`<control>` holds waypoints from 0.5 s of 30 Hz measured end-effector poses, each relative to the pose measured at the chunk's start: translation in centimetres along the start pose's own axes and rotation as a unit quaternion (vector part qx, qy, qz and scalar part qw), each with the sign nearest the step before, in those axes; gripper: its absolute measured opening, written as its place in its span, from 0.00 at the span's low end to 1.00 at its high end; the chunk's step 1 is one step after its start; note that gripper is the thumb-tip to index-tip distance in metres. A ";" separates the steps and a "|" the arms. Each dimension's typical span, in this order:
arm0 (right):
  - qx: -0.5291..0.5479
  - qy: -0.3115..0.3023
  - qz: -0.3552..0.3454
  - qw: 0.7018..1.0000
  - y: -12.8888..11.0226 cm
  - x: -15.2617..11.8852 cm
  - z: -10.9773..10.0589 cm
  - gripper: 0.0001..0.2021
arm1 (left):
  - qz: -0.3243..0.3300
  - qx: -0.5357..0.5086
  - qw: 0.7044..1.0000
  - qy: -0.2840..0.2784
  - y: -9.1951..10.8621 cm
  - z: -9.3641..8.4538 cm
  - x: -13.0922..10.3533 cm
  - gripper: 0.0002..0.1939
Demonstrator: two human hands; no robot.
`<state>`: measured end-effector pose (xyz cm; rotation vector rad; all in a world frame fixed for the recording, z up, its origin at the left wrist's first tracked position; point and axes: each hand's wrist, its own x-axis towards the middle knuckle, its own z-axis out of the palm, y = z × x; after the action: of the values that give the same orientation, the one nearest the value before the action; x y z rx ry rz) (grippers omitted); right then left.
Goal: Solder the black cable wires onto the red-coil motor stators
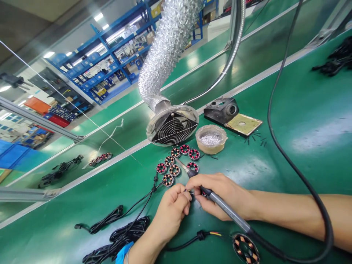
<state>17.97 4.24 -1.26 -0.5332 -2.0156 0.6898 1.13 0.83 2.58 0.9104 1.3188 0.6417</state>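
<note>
My right hand is wrapped round a soldering iron, whose tip points up and left over the small motor stators. Beside it, my left hand is closed in a pinch close to my right fingertips. Whatever lies between the left fingers is mostly hidden; only a small piece shows there. Several ring-shaped stators with red or copper windings lie just beyond both hands. Black cables with knots run up to some of them. Near the bottom edge lies a larger copper-wound stator beside a cable end with coloured wires.
A fume extractor hood on a silver duct hangs behind the stators. A round bowl of solder bits and an iron stand with a yellow sponge stand right of it. Coiled cables lie lower left. The iron's cord loops at right.
</note>
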 end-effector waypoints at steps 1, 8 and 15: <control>-0.005 0.008 0.017 1.000 0.0 0.0 0.1 0.15 | -0.002 -0.001 1.000 0.002 0.0 0.0 0.0 0.25; -0.008 0.020 0.054 0.998 -0.2 0.2 -0.1 0.15 | -0.013 -0.010 1.000 0.000 0.0 0.1 0.1 0.26; -0.016 0.029 0.010 0.999 -0.3 0.0 -1.1 0.12 | -0.024 0.001 1.000 -0.010 0.2 -0.1 0.2 0.24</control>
<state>18.90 4.31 -0.53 -0.5871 -1.9717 0.6487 1.14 1.14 2.64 0.8820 1.3199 0.5938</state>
